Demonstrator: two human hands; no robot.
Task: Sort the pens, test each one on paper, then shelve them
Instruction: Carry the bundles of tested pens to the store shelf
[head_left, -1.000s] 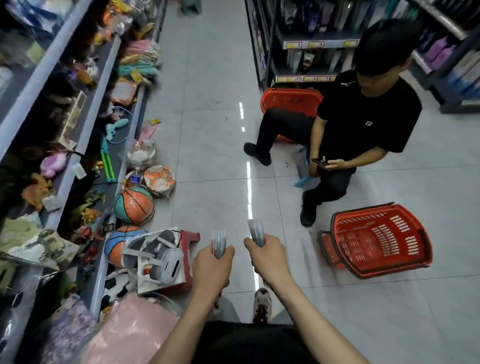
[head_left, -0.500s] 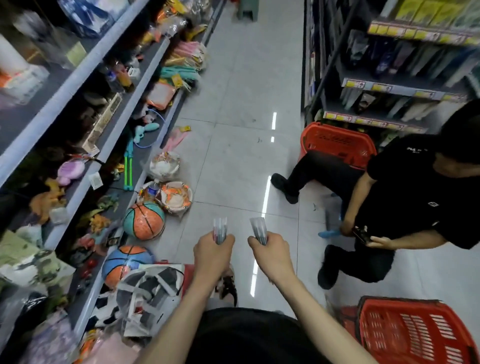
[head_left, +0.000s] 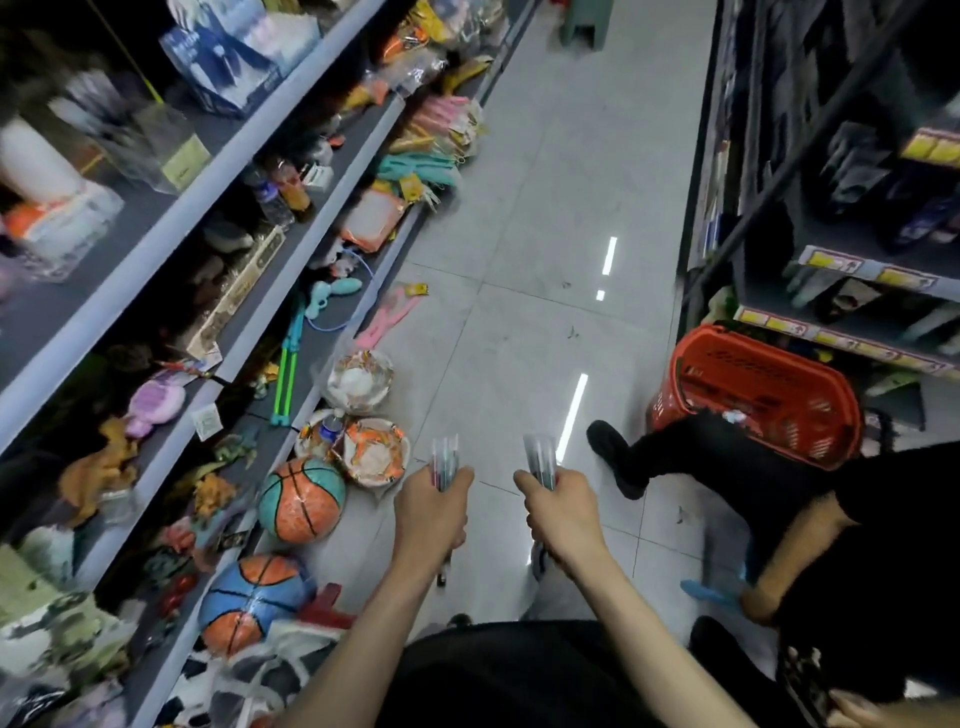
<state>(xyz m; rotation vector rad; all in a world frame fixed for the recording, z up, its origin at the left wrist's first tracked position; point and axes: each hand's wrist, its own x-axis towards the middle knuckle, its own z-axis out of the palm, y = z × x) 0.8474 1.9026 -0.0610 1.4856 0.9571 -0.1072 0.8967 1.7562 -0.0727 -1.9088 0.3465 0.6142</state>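
Left hand (head_left: 428, 512) grips pen bundle (head_left: 445, 462) upright; right hand (head_left: 563, 512) grips second pen bundle (head_left: 540, 460), above tiled floor (head_left: 519, 208).

Tiled floor (head_left: 519, 322), teal basketball (head_left: 301, 500), red basket (head_left: 753, 395)

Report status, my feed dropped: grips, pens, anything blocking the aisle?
Left grip holds one pen bundle. Right grip holds a second pen bundle. Another person's leg and a red basket crowd the aisle's right side.
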